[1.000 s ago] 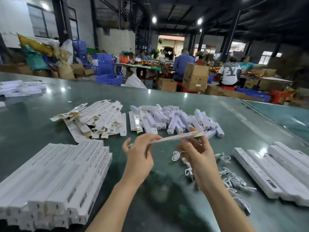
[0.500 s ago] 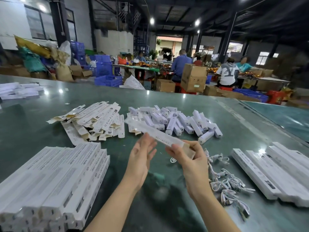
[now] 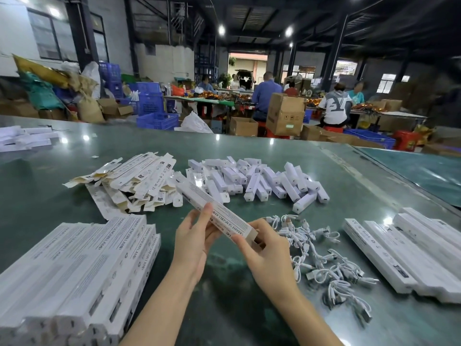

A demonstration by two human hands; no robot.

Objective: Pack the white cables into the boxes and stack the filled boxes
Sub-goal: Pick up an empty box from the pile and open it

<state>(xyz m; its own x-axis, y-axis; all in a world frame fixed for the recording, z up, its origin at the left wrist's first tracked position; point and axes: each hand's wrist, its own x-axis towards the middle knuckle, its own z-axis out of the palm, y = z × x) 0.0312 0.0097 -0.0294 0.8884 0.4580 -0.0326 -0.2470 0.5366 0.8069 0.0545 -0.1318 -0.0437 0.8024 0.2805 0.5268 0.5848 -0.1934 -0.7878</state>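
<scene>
I hold a long white box [image 3: 219, 213] slanting over the green table [image 3: 74, 151], its far end pointing up-left. My left hand [image 3: 193, 243] holds its middle with fingers along the side. My right hand [image 3: 267, 255] grips the box's near end. A tangle of white cables [image 3: 321, 260] lies on the table just right of my right hand. A stack of filled white boxes [image 3: 82, 275] sits at the near left.
Flat unfolded box sleeves [image 3: 134, 181] are heaped at centre left, small white boxes [image 3: 262, 181] at centre. More long white boxes [image 3: 409, 248] lie at the right, others [image 3: 22, 138] at far left. People work at tables behind.
The box has turned from nearly level to a slant and come closer to me. My right hand shifted to its near end; my left hand moved along its middle.
</scene>
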